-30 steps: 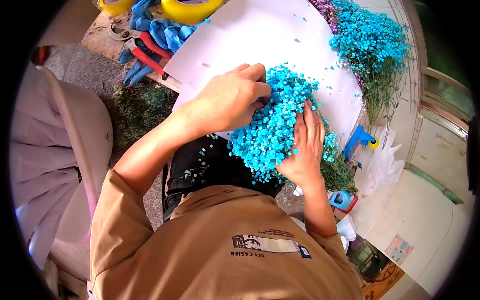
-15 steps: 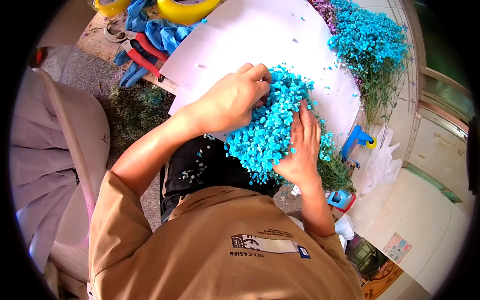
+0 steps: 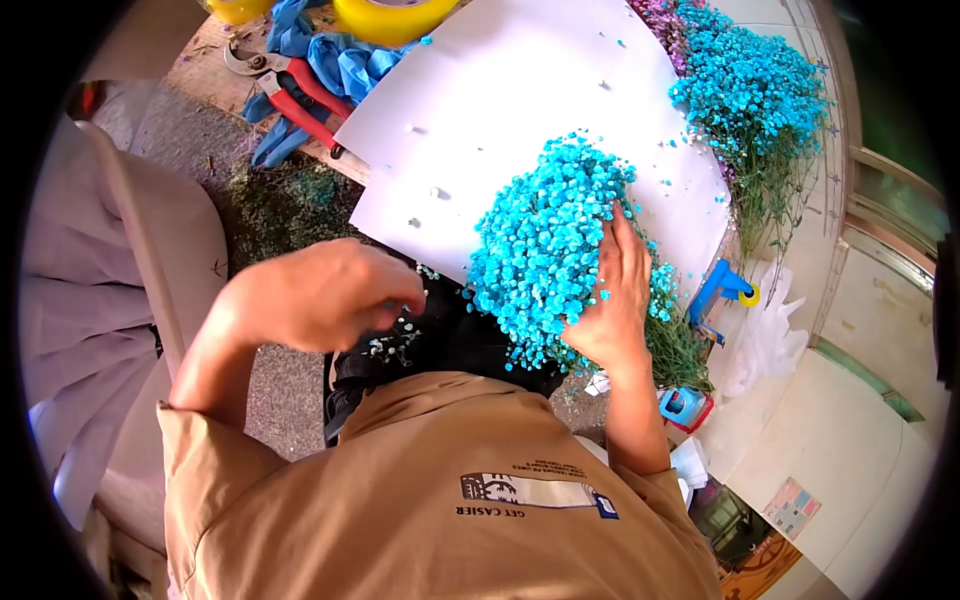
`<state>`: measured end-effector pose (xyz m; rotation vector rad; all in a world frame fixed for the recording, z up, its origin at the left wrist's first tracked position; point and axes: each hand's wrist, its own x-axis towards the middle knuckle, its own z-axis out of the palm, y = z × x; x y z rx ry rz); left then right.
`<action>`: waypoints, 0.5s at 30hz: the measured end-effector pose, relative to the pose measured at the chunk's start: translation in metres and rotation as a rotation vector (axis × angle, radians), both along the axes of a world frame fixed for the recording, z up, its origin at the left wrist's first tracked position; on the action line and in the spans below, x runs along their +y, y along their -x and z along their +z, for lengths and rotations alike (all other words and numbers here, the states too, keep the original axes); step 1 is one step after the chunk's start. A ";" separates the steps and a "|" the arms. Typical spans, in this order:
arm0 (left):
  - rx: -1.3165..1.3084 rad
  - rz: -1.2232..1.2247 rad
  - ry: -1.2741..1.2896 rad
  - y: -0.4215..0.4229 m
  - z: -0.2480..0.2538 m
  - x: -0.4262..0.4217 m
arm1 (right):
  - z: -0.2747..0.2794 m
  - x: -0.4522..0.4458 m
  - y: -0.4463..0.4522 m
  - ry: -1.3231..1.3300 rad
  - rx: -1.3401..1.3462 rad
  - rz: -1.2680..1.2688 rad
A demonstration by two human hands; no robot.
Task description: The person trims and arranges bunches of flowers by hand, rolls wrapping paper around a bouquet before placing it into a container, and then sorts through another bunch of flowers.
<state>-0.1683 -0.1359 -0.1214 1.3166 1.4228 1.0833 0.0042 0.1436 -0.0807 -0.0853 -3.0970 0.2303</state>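
Observation:
A dense bunch of small blue flowers (image 3: 545, 250) rests over the near edge of the white paper (image 3: 520, 100), above my lap. My right hand (image 3: 615, 300) is wrapped round the bunch's right side, its thumb low and its fingers partly sunk behind the blossoms. Away from the flowers, my left hand (image 3: 335, 295) hangs over my left thigh with fingers curled; whether anything small is between the fingertips is hard to see. Loose blossoms dot the paper and my dark trousers.
Red-handled pruning shears (image 3: 290, 95) and blue gloves (image 3: 345, 65) lie at the upper left by yellow tape rolls (image 3: 395, 18). More blue flowers (image 3: 755, 90) lie at the upper right, above a blue tape dispenser (image 3: 715, 295). A draped chair (image 3: 150, 230) stands left.
My left hand has left the top of the bunch and moved down and left, over my thigh. My right hand stays on the flowers, whose upper left side now shows.

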 end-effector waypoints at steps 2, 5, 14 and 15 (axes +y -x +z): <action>0.330 0.249 -0.194 -0.011 0.002 0.004 | 0.001 -0.001 0.000 -0.008 -0.021 -0.007; 0.288 0.582 -0.207 -0.002 0.007 0.041 | 0.000 -0.003 -0.002 -0.033 -0.021 0.013; 0.341 0.699 -0.483 0.016 -0.033 0.104 | 0.000 0.001 -0.006 -0.015 -0.005 0.017; 0.318 0.774 -0.446 0.019 -0.033 0.095 | 0.002 0.001 -0.004 -0.013 -0.028 -0.006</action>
